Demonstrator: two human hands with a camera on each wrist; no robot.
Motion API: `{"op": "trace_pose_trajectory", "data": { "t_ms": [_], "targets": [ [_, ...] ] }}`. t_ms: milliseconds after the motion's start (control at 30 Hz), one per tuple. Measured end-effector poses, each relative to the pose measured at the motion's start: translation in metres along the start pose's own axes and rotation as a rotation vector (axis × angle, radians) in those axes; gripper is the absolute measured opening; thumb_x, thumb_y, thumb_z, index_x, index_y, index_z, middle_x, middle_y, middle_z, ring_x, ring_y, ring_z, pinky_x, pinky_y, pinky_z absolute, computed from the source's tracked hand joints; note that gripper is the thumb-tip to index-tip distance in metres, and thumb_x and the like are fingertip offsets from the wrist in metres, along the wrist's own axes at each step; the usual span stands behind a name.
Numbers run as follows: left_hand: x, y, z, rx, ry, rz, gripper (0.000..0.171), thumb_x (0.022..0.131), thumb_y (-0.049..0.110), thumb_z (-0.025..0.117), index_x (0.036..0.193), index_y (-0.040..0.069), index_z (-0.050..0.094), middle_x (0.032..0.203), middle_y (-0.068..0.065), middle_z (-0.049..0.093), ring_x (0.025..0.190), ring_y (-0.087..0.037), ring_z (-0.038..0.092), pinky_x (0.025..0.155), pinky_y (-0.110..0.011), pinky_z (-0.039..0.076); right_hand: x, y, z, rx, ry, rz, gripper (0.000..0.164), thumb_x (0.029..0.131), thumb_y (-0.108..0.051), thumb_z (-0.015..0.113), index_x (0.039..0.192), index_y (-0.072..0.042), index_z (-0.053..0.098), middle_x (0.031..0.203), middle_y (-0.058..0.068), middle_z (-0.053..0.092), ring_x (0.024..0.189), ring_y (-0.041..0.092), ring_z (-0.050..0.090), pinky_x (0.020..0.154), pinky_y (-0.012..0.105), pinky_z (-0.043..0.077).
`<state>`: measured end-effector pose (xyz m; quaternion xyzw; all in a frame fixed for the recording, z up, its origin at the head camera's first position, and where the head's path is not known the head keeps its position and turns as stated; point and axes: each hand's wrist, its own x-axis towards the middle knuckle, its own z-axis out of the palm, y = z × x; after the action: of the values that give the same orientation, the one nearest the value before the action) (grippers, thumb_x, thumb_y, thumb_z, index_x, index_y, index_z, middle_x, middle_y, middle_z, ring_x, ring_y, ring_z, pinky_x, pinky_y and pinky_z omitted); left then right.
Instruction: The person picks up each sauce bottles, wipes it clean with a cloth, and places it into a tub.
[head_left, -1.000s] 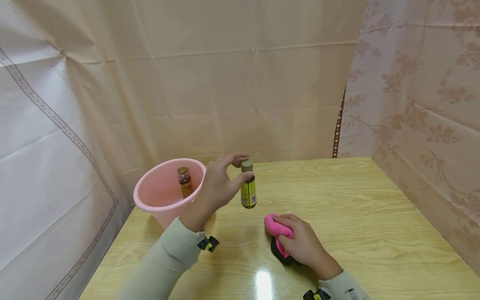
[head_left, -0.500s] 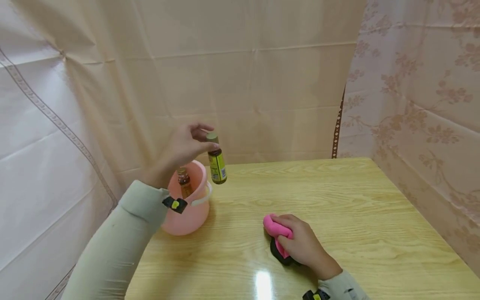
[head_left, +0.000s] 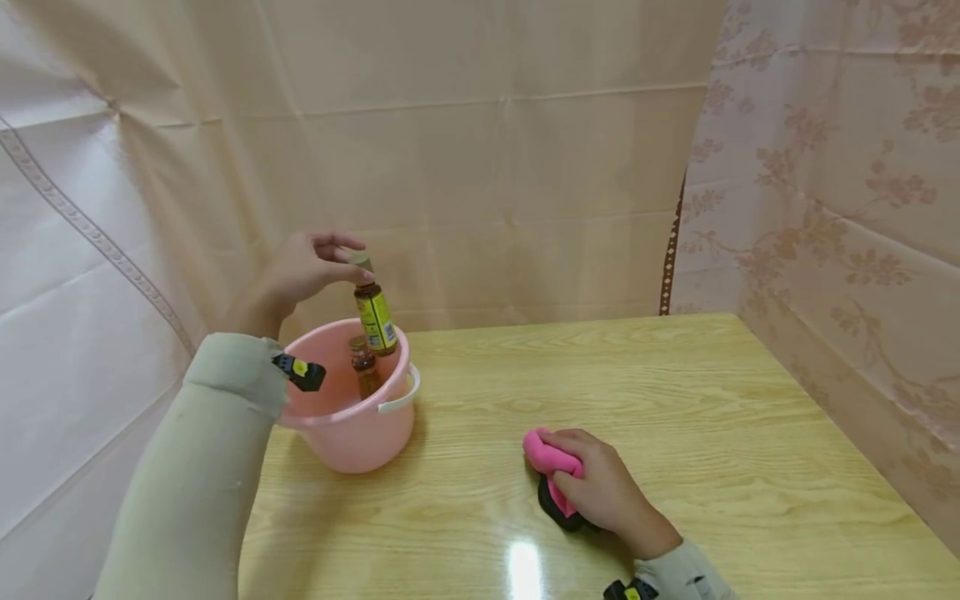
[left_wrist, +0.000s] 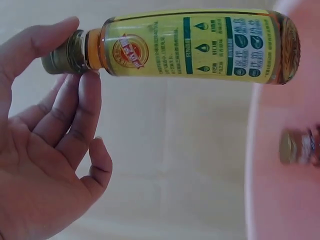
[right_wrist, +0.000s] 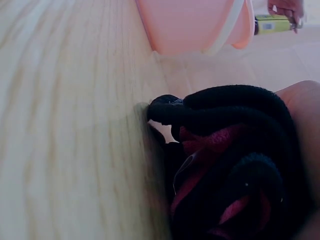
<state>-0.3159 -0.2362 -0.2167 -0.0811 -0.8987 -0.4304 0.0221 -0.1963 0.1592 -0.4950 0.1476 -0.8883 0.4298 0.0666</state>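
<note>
My left hand (head_left: 307, 271) pinches a small glass bottle (head_left: 377, 321) by its gold-green cap, between thumb and fingers. The yellow-green label of that bottle (left_wrist: 195, 47) faces the left wrist camera. In the head view the bottle's lower end overlaps the far right rim of the pink bucket (head_left: 360, 440); whether it is inside I cannot tell. A second, brown bottle (head_left: 365, 371) with a gold cap leans in the bucket, its base hidden. On the table, my right hand (head_left: 603, 483) grips a bunched pink and black cloth (head_left: 551, 454), its black folds lowest.
The light wood table (head_left: 637, 400) reaches back to a beige curtain (head_left: 510, 192). A patterned curtain (head_left: 847, 217) hangs along the right side and a pale one (head_left: 75, 275) along the left. The bucket's white handle (head_left: 401, 400) hangs down on its right side.
My left hand has carried the bottle leftward and up from the table's middle to the bucket. The right hand and the cloth have stayed in place.
</note>
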Motion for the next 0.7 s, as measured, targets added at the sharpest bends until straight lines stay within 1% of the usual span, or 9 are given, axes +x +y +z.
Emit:
{"op": "trace_pose_trajectory", "data": {
  "t_ms": [133,200,333,433,500,567,700],
  "targets": [
    [0.005,-0.021,-0.004,0.035,-0.037,-0.019,0.056,0.085,0.030,0.087,0.133,0.014,0.063,0.100,0.006,0.074,0.104,-0.017,0.066,0.112,-0.049,0.043,0.000,0.001,0.000,-0.007,0.000,0.001,0.056,0.085,-0.006,0.076,0.135,-0.030,0.070,0.126,-0.011,0.068,0.113,0.012,0.064,0.091,0.031,0.054],
    [0.006,-0.033,-0.005,0.042,-0.068,-0.022,0.056,0.085,0.028,0.087,0.133,0.012,0.063,0.099,0.005,0.075,0.102,-0.015,0.068,0.109,-0.047,0.045,0.000,0.002,0.001,-0.009,-0.004,0.002,0.056,0.085,-0.006,0.076,0.135,-0.030,0.070,0.126,-0.011,0.068,0.114,0.012,0.063,0.092,0.032,0.054],
    [0.006,-0.053,-0.005,0.095,-0.135,-0.033,0.057,0.085,0.029,0.088,0.133,0.011,0.063,0.101,0.001,0.076,0.098,-0.014,0.070,0.104,-0.043,0.050,0.000,0.002,0.002,-0.001,-0.011,0.008,0.056,0.086,-0.006,0.076,0.135,-0.032,0.070,0.125,-0.013,0.068,0.114,0.011,0.063,0.092,0.031,0.054],
    [0.007,-0.065,-0.004,0.119,-0.186,-0.040,0.061,0.083,0.030,0.089,0.134,0.009,0.063,0.105,-0.001,0.076,0.096,-0.014,0.071,0.098,-0.036,0.054,0.000,0.002,0.002,0.000,-0.010,0.006,0.056,0.086,-0.005,0.075,0.135,-0.033,0.069,0.124,-0.014,0.068,0.113,0.010,0.063,0.090,0.029,0.054],
    [0.008,-0.072,-0.003,0.100,-0.226,-0.042,0.062,0.083,0.026,0.089,0.136,0.006,0.061,0.108,-0.002,0.076,0.096,-0.013,0.072,0.094,-0.033,0.055,0.000,0.002,0.002,-0.002,-0.006,-0.001,0.056,0.086,-0.005,0.075,0.135,-0.033,0.069,0.123,-0.015,0.068,0.112,0.010,0.063,0.090,0.029,0.054],
    [0.011,-0.080,-0.002,0.072,-0.259,-0.058,0.063,0.084,0.023,0.088,0.137,0.004,0.059,0.108,-0.002,0.077,0.095,-0.013,0.073,0.094,-0.032,0.056,0.000,0.003,0.002,-0.001,-0.002,-0.008,0.056,0.086,-0.005,0.075,0.134,-0.032,0.070,0.123,-0.016,0.068,0.112,0.009,0.064,0.090,0.028,0.054],
    [0.015,-0.095,0.002,0.041,-0.300,-0.088,0.063,0.084,0.020,0.088,0.137,0.002,0.058,0.107,0.001,0.078,0.096,-0.012,0.074,0.099,-0.038,0.055,0.000,0.003,0.001,0.006,0.001,-0.010,0.056,0.085,-0.005,0.075,0.135,-0.032,0.070,0.123,-0.016,0.068,0.111,0.009,0.064,0.090,0.028,0.054]
  ]
}}
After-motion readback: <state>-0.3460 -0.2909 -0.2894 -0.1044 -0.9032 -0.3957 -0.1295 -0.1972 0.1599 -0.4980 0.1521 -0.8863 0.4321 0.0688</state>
